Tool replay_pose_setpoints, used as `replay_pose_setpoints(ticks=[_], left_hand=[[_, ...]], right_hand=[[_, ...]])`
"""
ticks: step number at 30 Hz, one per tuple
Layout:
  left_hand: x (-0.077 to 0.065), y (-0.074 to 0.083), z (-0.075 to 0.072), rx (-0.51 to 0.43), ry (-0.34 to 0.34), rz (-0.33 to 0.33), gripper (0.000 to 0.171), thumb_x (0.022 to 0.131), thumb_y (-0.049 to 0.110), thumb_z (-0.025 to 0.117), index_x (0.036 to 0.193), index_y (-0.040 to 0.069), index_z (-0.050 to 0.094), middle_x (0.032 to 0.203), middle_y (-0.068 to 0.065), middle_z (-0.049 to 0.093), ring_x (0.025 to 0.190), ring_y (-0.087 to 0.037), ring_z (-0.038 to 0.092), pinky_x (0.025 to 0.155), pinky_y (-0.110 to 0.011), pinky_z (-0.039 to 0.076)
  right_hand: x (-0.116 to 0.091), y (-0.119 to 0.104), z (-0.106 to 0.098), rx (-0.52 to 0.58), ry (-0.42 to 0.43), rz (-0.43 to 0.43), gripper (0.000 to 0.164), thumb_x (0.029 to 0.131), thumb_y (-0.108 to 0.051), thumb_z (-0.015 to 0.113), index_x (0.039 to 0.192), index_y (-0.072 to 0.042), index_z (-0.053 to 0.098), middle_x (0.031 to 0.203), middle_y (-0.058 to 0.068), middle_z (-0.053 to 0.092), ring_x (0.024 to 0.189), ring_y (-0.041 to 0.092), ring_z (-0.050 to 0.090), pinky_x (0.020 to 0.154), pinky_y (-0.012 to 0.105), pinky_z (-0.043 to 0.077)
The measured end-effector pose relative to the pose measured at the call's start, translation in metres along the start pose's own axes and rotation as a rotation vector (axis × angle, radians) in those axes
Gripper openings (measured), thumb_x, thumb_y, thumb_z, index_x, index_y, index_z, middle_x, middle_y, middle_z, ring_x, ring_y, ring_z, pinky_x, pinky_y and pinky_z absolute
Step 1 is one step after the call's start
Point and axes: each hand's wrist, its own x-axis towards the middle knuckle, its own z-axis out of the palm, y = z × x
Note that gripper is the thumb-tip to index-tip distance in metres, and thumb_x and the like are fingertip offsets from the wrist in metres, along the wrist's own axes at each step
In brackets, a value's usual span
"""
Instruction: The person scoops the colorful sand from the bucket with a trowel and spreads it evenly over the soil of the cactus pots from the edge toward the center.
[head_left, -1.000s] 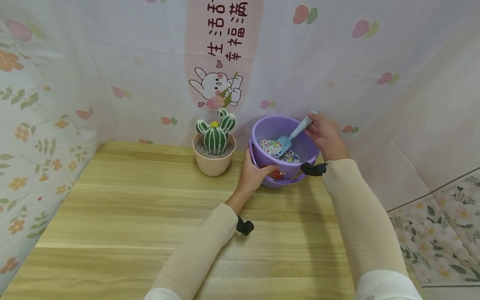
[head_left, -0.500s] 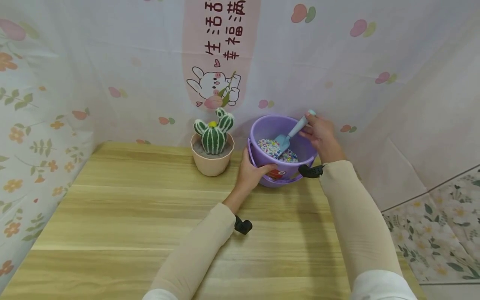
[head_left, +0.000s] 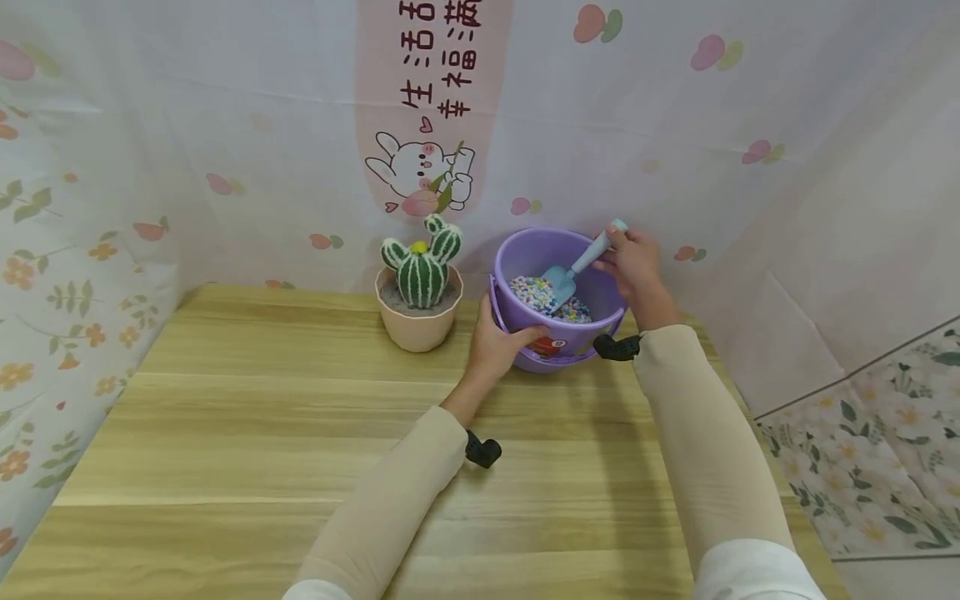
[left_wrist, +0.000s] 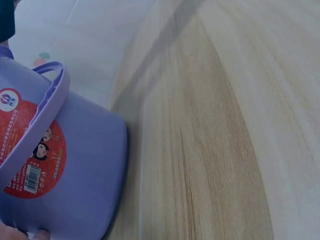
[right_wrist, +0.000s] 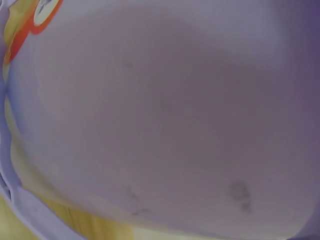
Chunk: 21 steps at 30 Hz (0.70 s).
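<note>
Two hands, head view: both are at the purple bucket (head_left: 577, 336).
Left hand (head_left: 491, 343): grasps the bucket, thumb against its front wall, the other fingers passing round its left side, partly out of sight.
Right hand (head_left: 636, 262): grasps the upper end of the light-blue scoop (head_left: 590, 257), above the bucket's right side.
Scoop position: slanted, grip end up and to the right, blade down in the beads (head_left: 531, 292).
Bead colours: mostly white, with blue, yellow and pink among them; they lie inside the bucket.
Bucket place: on the wooden table (head_left: 300, 450), near its back edge, toward the back right corner.
Cactus (head_left: 422, 281): green with white stripes and a yellow top, in a pale pink pot (head_left: 416, 331) near the table's back edge, left of the bucket and apart from it.
Left wrist view: the bail (left_wrist: 46, 112) hangs across a red label (left_wrist: 47, 165) on the bucket's wall; fingertips (left_wrist: 42, 235) touch the wall at bottom left.
Right wrist view: the bucket's wall, blurred, takes up most of it; the bail runs down the left, with a strip of table below.
</note>
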Motion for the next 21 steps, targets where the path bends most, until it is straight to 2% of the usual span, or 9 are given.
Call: replay_pose_setpoints(ticks=[7,11,13,18,21], left_hand=[[0.000,0.002,-0.002,0.012,0.013,-0.009,0.110,0.064,0.038,0.091,0.152,0.027,0.027,0.144,0.000,0.048,0.129,-0.018,0.047,0.108,-0.037,0.039],[0.001,0.003,-0.003,0.010,0.011,-0.015,0.110,0.064,0.040,0.091,0.152,0.028,0.027,0.146,0.002,0.047,0.129,-0.016,0.047,0.108,-0.033,0.038],[0.001,0.003,-0.003,0.014,0.011,-0.020,0.111,0.064,0.040,0.091,0.153,0.028,0.025,0.147,0.002,0.046,0.130,-0.015,0.046,0.108,-0.032,0.037],[0.000,0.003,-0.003,0.027,0.004,-0.019,0.112,0.065,0.039,0.091,0.154,0.027,0.023,0.148,0.001,0.044,0.131,-0.017,0.045,0.109,-0.035,0.037],[-0.001,0.003,-0.003,0.033,-0.009,-0.010,0.112,0.066,0.038,0.090,0.154,0.025,0.023,0.148,-0.001,0.044,0.132,-0.019,0.045,0.109,-0.037,0.038]], right_hand=[[0.003,0.002,0.001,-0.043,-0.063,-0.029,0.041,0.102,-0.022,0.050,0.127,0.010,0.047,0.093,0.003,0.067,0.077,0.012,0.069,0.065,0.025,0.057],[0.002,0.003,0.004,-0.056,-0.073,-0.049,0.033,0.102,-0.023,0.050,0.117,0.007,0.050,0.087,0.000,0.068,0.076,0.012,0.070,0.064,0.025,0.057],[0.000,0.004,0.008,-0.067,-0.064,-0.058,0.036,0.101,-0.025,0.051,0.117,0.008,0.052,0.086,0.000,0.069,0.075,0.012,0.070,0.065,0.026,0.057],[-0.004,0.007,0.021,-0.206,0.002,-0.103,0.041,0.097,-0.031,0.058,0.115,0.006,0.059,0.090,0.002,0.070,0.073,0.010,0.067,0.073,0.030,0.058],[-0.004,0.006,0.025,-0.246,0.042,-0.120,0.031,0.095,-0.026,0.063,0.108,0.003,0.062,0.090,0.004,0.068,0.072,0.011,0.064,0.073,0.030,0.058]])
